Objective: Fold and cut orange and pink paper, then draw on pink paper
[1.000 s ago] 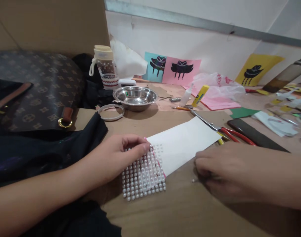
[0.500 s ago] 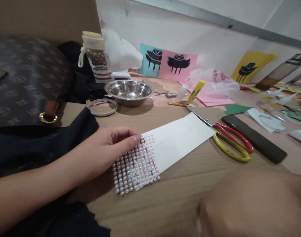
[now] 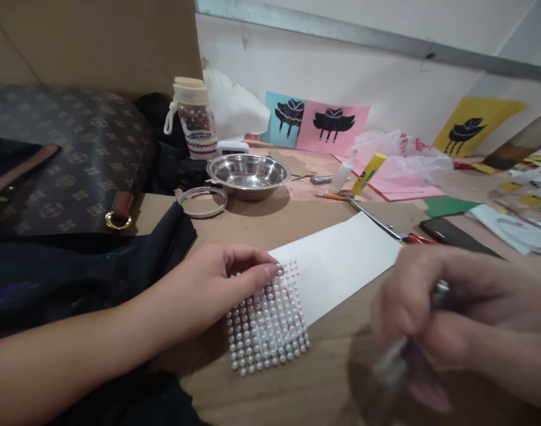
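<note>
Between thumb and fingers, my left hand [image 3: 226, 281] pinches the upper edge of a sheet of pearl stickers [image 3: 270, 325]. Rows of round white beads cover that sheet, which overlaps the near left end of a strip of white paper [image 3: 341, 260] lying on the table. My right hand [image 3: 447, 313], raised at the lower right and smeared by motion, is closed around a slim, shiny thing [image 3: 392, 361] whose kind is too blurred to make out. Behind that hand lies a pair of scissors [image 3: 376, 219]; its handles are mostly hidden by the hand.
A steel bowl [image 3: 248, 174] and a pale ring [image 3: 202, 202] stand farther back. Nearby are a glue stick [image 3: 369, 173], a white squeeze bottle [image 3: 342, 173] and a dark case [image 3: 456, 235]. A patterned bag [image 3: 70, 160] and a drink bottle [image 3: 194, 121] occupy the left.
My right hand has risen into view from the lower right, now with the shiny thing in its fingers. My left hand keeps its pinch on the pearl sheet. The view has shifted leftward.
</note>
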`<state>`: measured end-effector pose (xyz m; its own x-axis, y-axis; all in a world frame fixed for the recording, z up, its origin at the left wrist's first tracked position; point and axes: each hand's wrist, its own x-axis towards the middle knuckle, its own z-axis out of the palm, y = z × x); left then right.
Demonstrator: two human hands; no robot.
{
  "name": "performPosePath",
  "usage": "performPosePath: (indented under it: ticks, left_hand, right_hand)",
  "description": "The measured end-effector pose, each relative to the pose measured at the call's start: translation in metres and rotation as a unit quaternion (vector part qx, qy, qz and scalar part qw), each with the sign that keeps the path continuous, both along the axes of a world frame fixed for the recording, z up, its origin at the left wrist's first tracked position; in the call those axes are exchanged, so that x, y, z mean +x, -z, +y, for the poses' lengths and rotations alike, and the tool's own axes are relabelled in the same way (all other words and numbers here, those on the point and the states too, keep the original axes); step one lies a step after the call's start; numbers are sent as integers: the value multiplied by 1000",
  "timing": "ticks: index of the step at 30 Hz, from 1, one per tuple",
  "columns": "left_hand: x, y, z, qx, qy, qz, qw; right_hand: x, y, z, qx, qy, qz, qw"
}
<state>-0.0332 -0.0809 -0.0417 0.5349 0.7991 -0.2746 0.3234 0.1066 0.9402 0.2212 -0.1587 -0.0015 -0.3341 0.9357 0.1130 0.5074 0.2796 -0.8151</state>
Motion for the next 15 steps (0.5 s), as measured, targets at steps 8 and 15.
performPosePath:
  ticks: [8, 15]
  left_hand:
    - [0, -2, -2, -17, -8, -6, 1000]
    - [2, -2, -2, -37, -13, -12, 999]
  right_hand:
    - [-6, 12, 25, -24, 62, 28, 997]
    - [4, 21, 30, 174, -44, -185, 966]
